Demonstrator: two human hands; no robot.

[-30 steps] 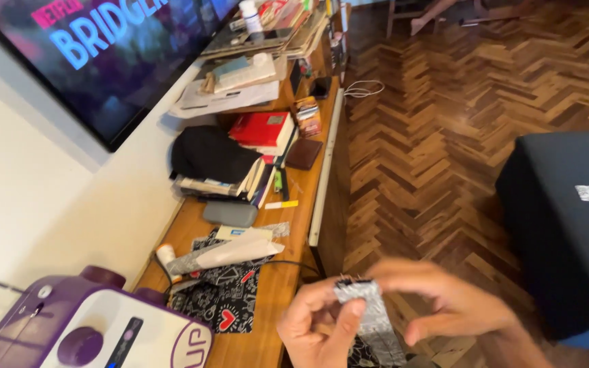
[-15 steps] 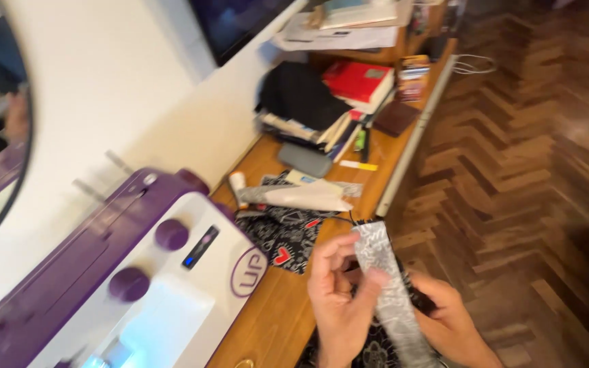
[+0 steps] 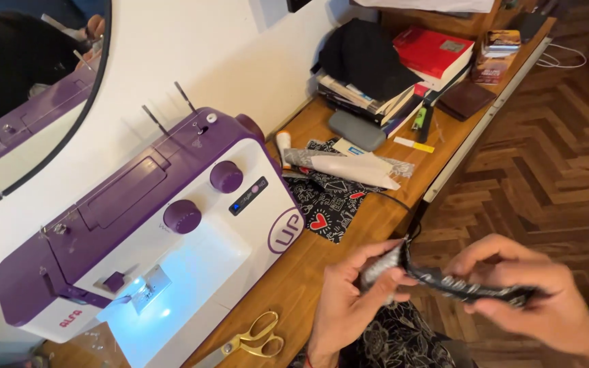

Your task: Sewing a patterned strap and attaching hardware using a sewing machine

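Black-and-white printed fabric strip (image 3: 444,279), narrow and slightly crumpled, stretches between both hands above the wooden table's (image 3: 349,238) edge. Left hand (image 3: 349,300) pinches its pale end; right hand (image 3: 526,293) fingers grip the dark end.

A white wall (image 3: 192,48) with a round mirror (image 3: 28,88) backs the wooden tabletop (image 3: 322,252); herringbone parquet floor (image 3: 547,157) spreads right.

Small dark display strip (image 3: 249,196) on the sewing machine's white front; brownish packets (image 3: 497,56) at the desk's far end
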